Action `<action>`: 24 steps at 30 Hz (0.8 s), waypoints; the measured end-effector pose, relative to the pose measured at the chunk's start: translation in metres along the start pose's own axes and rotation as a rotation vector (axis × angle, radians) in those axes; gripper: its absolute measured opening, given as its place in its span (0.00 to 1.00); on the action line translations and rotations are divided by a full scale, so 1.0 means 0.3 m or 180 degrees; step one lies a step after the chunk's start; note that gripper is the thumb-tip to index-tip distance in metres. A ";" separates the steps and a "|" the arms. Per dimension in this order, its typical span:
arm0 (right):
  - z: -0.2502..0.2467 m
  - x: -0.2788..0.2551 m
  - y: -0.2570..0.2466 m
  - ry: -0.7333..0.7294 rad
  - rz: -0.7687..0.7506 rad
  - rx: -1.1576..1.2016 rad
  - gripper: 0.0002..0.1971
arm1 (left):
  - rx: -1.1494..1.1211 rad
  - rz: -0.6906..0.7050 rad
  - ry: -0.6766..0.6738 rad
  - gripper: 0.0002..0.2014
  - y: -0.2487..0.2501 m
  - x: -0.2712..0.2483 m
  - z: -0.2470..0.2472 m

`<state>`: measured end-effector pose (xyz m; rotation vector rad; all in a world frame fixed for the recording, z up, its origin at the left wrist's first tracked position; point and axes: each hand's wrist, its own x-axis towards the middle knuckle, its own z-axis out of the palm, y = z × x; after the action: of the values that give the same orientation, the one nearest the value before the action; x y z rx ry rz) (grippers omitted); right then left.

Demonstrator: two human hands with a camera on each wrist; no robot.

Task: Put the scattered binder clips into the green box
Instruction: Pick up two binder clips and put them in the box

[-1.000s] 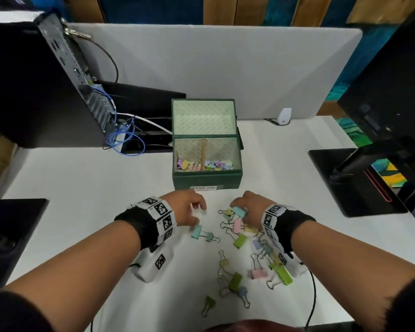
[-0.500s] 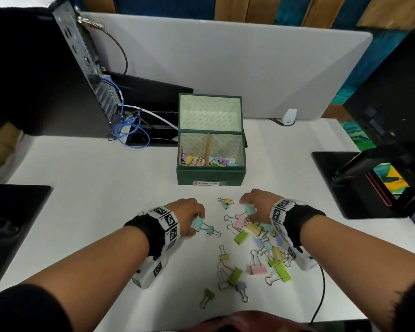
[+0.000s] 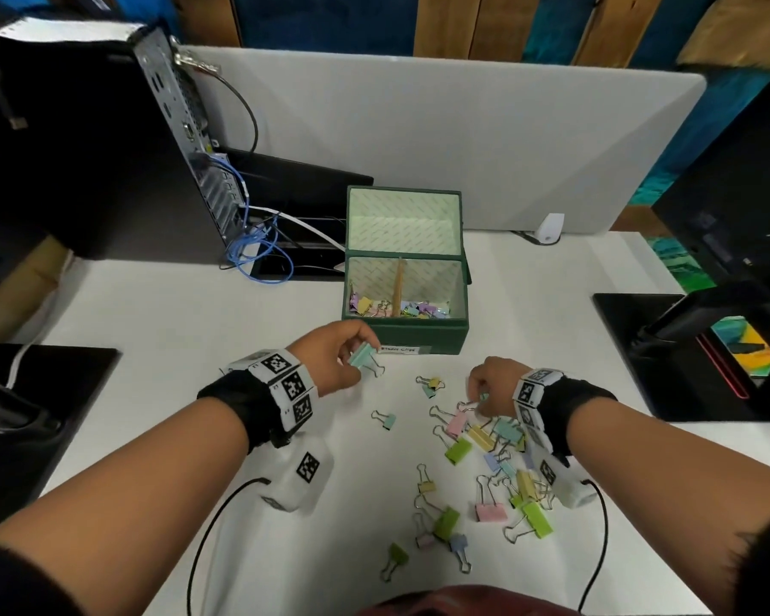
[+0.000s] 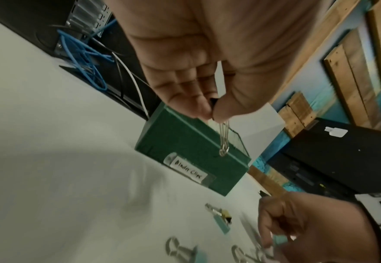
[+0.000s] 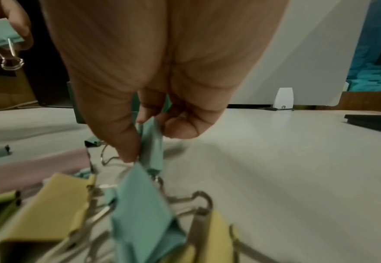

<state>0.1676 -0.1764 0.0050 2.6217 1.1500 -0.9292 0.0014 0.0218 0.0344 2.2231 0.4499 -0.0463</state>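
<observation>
The green box [image 3: 423,337] stands open at mid-table, its lid up, with several pastel binder clips inside. My left hand [image 3: 339,357] pinches a mint binder clip [image 3: 363,355] just in front of the box's left corner, raised off the table; in the left wrist view the clip's wire handles [image 4: 224,140] hang from my fingertips. My right hand [image 3: 492,386] pinches a teal binder clip [image 5: 151,144] at the far edge of the scattered pile [image 3: 485,437]. More clips lie loose toward the front edge [image 3: 441,522].
A computer tower [image 3: 90,140] with blue cables [image 3: 263,251] stands at the back left. Black monitor bases sit at the right [image 3: 667,349] and the left [image 3: 27,415]. A white divider panel [image 3: 419,140] closes off the back. Wrist camera cables trail over the table's front.
My left hand has lifted the mint clip off the table and carried it forward toward the box. My right hand stays at the pile, pinching a teal clip.
</observation>
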 end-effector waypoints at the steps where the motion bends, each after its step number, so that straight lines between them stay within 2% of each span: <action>1: -0.008 -0.003 0.002 -0.0033 -0.0017 0.0009 0.05 | -0.0041 0.0033 0.0096 0.20 0.002 0.002 -0.009; 3: -0.033 -0.012 0.002 -0.0036 -0.0022 0.0100 0.03 | -0.0157 0.0053 0.0327 0.20 0.000 0.006 -0.031; 5: -0.082 -0.026 -0.010 0.0116 -0.0051 0.0395 0.06 | -0.0327 -0.0037 0.0543 0.19 -0.011 0.014 -0.056; 9: -0.212 -0.034 -0.096 0.0596 0.0020 0.1365 0.03 | -0.0497 -0.0344 0.0896 0.17 -0.033 0.047 -0.092; 11: -0.270 -0.019 -0.147 0.0810 -0.0058 0.1925 0.06 | -0.0497 -0.0427 0.0983 0.15 -0.028 0.062 -0.097; 14: -0.325 -0.006 -0.217 0.0776 -0.0207 0.2838 0.12 | -0.0430 -0.0442 0.1003 0.15 -0.012 0.083 -0.099; 18: -0.336 0.008 -0.261 0.0888 -0.0388 0.2738 0.22 | -0.0318 -0.0398 0.1079 0.17 0.009 0.119 -0.098; 24: -0.230 -0.013 -0.166 0.1106 -0.0367 0.2471 0.17 | -0.0169 -0.0359 0.1123 0.19 0.010 0.178 -0.091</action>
<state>0.1641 -0.1199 0.0684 3.4776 1.1943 -1.1548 0.0490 0.0568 0.0444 2.1557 0.7592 0.2990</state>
